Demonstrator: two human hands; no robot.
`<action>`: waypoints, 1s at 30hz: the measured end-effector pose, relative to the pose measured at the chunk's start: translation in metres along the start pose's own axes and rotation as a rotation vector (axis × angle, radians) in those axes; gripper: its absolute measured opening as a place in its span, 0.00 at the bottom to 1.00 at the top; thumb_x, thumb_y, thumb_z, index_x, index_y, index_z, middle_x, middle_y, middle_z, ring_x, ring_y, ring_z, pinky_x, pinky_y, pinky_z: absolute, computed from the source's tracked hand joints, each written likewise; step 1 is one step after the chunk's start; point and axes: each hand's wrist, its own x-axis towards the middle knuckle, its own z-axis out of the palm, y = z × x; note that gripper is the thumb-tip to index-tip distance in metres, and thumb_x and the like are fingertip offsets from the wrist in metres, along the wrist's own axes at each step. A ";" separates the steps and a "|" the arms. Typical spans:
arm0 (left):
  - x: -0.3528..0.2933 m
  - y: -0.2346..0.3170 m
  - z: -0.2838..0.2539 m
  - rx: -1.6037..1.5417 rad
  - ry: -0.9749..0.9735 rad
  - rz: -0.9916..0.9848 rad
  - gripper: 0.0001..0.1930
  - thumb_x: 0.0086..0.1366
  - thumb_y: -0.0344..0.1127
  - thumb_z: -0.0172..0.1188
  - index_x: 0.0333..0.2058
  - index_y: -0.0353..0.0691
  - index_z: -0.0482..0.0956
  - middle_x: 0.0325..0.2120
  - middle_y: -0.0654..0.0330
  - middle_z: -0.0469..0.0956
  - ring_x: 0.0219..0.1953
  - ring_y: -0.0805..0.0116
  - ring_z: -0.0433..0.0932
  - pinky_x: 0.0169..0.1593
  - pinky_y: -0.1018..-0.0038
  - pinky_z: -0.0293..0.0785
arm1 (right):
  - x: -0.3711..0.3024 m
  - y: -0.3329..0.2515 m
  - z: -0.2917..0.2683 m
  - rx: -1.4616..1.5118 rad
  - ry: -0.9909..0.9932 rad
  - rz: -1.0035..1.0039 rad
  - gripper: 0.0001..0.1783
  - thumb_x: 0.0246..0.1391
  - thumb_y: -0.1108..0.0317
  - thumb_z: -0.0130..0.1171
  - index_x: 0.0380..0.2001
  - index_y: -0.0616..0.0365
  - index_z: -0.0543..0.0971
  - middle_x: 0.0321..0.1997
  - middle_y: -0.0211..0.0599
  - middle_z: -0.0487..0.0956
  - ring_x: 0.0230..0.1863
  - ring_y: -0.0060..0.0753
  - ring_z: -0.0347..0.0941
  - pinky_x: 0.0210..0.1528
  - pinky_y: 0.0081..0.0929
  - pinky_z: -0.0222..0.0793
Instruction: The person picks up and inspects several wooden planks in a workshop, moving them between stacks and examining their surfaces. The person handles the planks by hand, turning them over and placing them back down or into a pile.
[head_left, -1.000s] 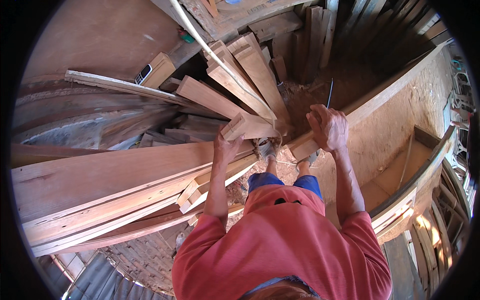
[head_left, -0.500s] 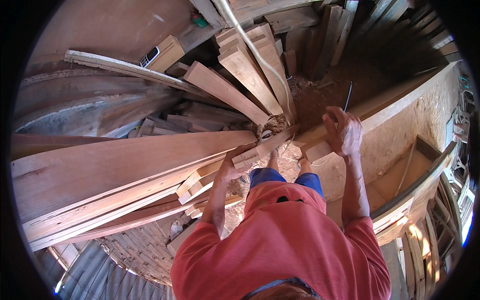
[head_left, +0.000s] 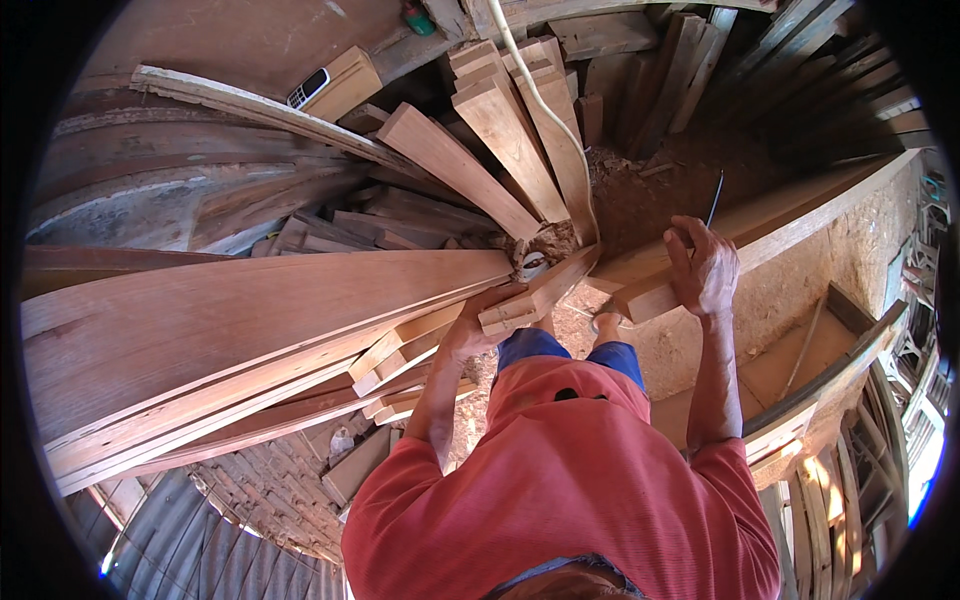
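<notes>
In my left hand (head_left: 480, 318) is a short squared piece of wood (head_left: 545, 290) with a stepped near end. The fingers wrap its left side, and its far end points away and to the right. My right hand (head_left: 708, 270) is closed on a thin dark rod (head_left: 716, 197) that sticks up past the fingers; its kind is unclear. That hand is beside the near end of a long wooden beam (head_left: 650, 297); whether it touches the beam, I cannot tell.
Long planks (head_left: 260, 310) lie stacked at my left. Upright boards (head_left: 510, 150) lean ahead, with a pale cable (head_left: 540, 95) hanging over them. A phone (head_left: 308, 88) rests against a wood block. At right is a wooden trough (head_left: 780, 365). Shavings lie around my feet.
The piece of wood in my left hand has shifted slightly right, and the hand with it. My right hand has moved a little right, still with the thin rod. The view has shifted slightly.
</notes>
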 end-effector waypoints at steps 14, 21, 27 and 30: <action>0.004 0.001 -0.006 0.041 -0.009 -0.031 0.33 0.65 0.19 0.67 0.69 0.33 0.71 0.56 0.58 0.80 0.55 0.73 0.79 0.55 0.75 0.77 | 0.000 0.000 0.000 -0.022 0.033 -0.053 0.15 0.63 0.61 0.65 0.47 0.58 0.85 0.36 0.41 0.88 0.37 0.44 0.86 0.44 0.40 0.78; 0.009 0.008 0.003 0.020 -0.023 0.003 0.30 0.68 0.22 0.65 0.68 0.33 0.71 0.53 0.59 0.80 0.52 0.75 0.79 0.51 0.77 0.78 | 0.000 -0.001 -0.001 -0.008 0.005 -0.011 0.15 0.62 0.58 0.65 0.46 0.55 0.85 0.35 0.40 0.88 0.39 0.47 0.85 0.46 0.42 0.75; 0.042 0.010 -0.011 0.503 0.177 0.139 0.27 0.69 0.24 0.65 0.65 0.33 0.69 0.50 0.57 0.80 0.49 0.71 0.80 0.52 0.75 0.78 | 0.000 -0.004 -0.005 0.003 0.004 -0.002 0.15 0.61 0.58 0.65 0.46 0.55 0.85 0.34 0.41 0.88 0.40 0.48 0.84 0.47 0.44 0.74; 0.091 0.018 -0.034 1.007 0.263 0.359 0.26 0.72 0.30 0.65 0.64 0.33 0.66 0.50 0.54 0.79 0.50 0.67 0.79 0.53 0.71 0.77 | 0.000 -0.006 -0.006 0.013 0.013 -0.007 0.16 0.61 0.58 0.65 0.46 0.55 0.85 0.35 0.40 0.88 0.40 0.48 0.84 0.47 0.44 0.74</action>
